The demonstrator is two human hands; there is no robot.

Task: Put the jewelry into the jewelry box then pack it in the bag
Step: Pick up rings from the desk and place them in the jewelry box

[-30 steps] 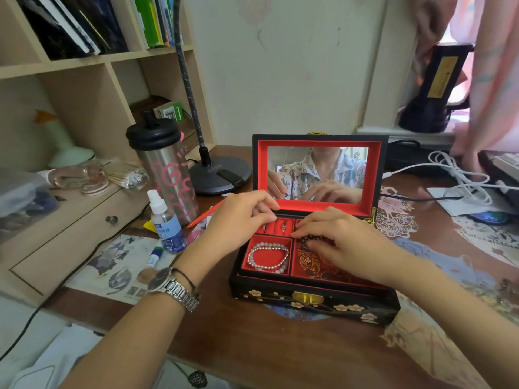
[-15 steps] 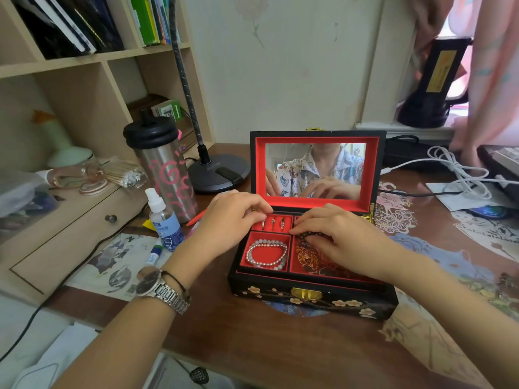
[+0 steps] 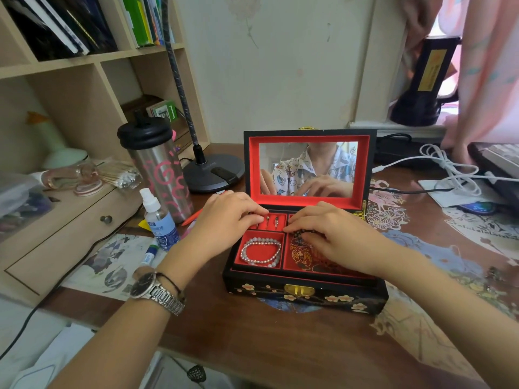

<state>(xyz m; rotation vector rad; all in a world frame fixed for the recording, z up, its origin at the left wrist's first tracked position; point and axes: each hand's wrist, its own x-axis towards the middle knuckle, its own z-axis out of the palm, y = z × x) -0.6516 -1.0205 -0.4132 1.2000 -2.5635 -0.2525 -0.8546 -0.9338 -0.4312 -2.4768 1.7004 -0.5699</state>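
Note:
A black lacquered jewelry box (image 3: 306, 294) with a red lining stands open on the desk, its mirrored lid upright. A pale bead bracelet (image 3: 261, 251) lies in the front left compartment. Small rings (image 3: 271, 220) stand in the back left slots. My left hand (image 3: 229, 220) rests on the box's left back edge, fingertips at the ring slots. My right hand (image 3: 328, 234) lies over the right compartment, fingers pressed on a dark bead bracelet (image 3: 299, 234) that is mostly hidden beneath them. No bag is in view.
A steel tumbler (image 3: 160, 169) and a small spray bottle (image 3: 160, 220) stand left of the box. Behind it is a lamp base (image 3: 213, 172). White cables (image 3: 449, 169) and a keyboard edge lie at the right. Shelves rise at the left.
Both hands stay at the box; the fingers shift slightly over the ring slots and the dark beads. The view has drifted a little, with the box sitting slightly higher in the frame.

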